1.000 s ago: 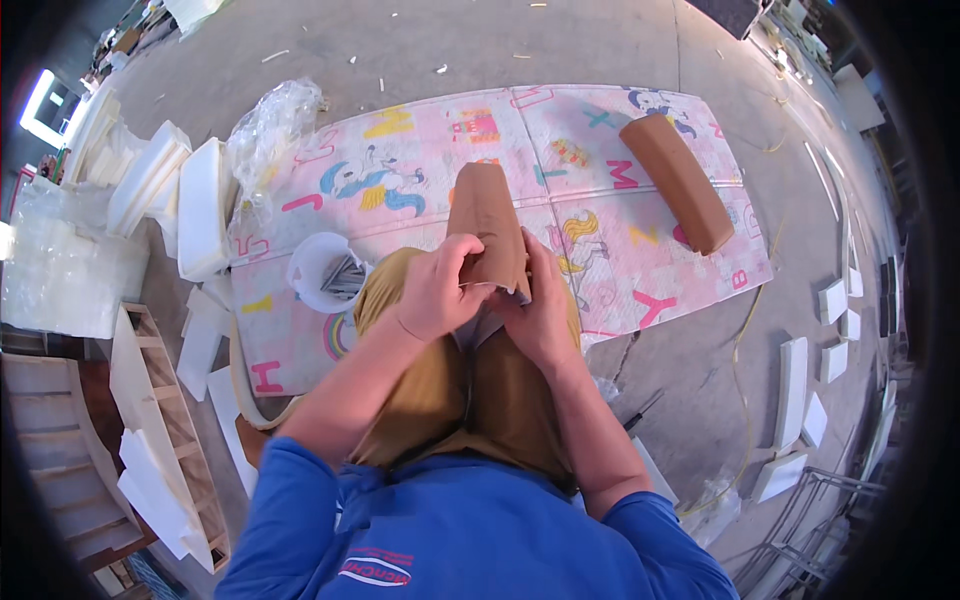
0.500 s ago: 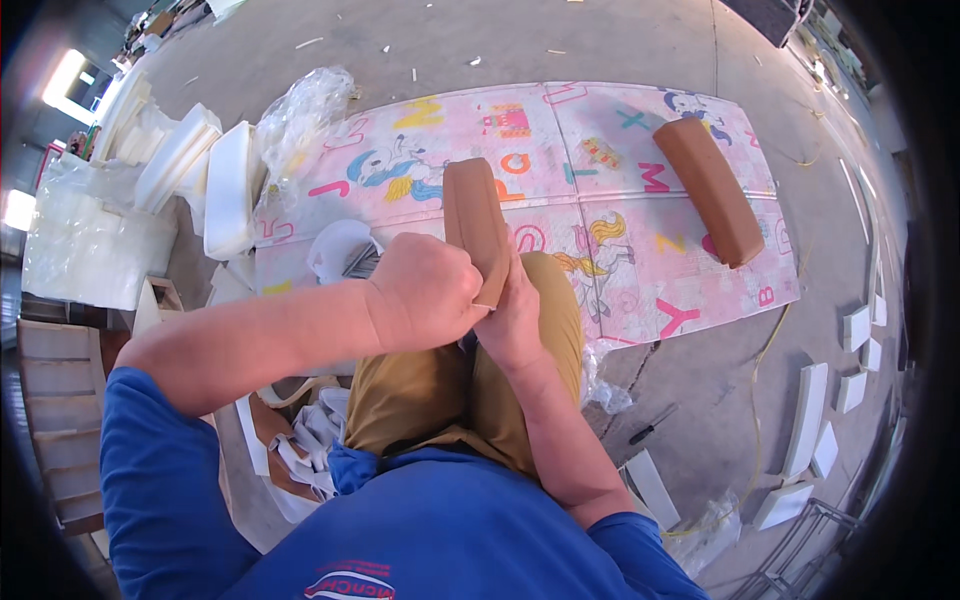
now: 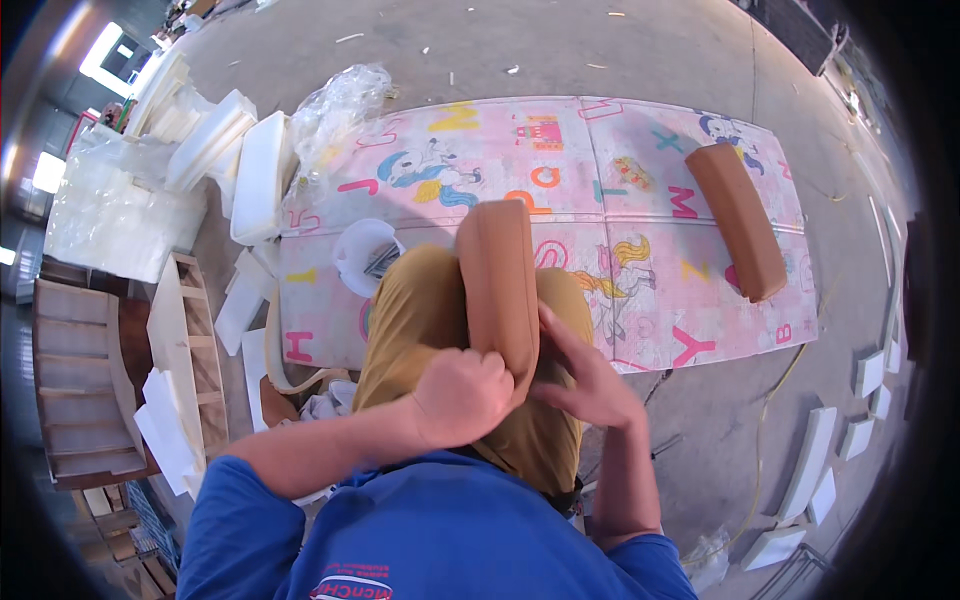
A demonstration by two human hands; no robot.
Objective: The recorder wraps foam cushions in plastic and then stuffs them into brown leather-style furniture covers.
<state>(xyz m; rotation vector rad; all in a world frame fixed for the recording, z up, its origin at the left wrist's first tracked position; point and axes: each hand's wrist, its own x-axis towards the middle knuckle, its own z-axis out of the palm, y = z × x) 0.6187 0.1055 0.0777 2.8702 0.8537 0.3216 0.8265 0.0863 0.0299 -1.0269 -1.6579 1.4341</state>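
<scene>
A long brown leather-like upholstered pad (image 3: 497, 275), shaped like an armrest, stands lengthwise over my lap between my knees. My left hand (image 3: 465, 398) is closed in a fist at its near left corner, gripping the covering's edge; the fingertips are hidden. On the other side, my right hand (image 3: 588, 382) has its fingers spread, the tips against the pad's right side near its lower end. A second brown pad (image 3: 738, 222) lies at the right of a pink printed mat (image 3: 640, 330).
Beyond my left knee a white tub (image 3: 357, 257) holds grey strips. Clear plastic wrap (image 3: 340, 105) and white foam blocks (image 3: 258, 180) crowd the left, near wooden frames (image 3: 90, 380). White pieces (image 3: 808, 460) and a yellow cord (image 3: 768, 400) lie on the floor at right.
The pad has come nearer my body and turned, showing its smooth rounded face. Both hands moved down with it; my right hand's fingers have spread from their hold on its side.
</scene>
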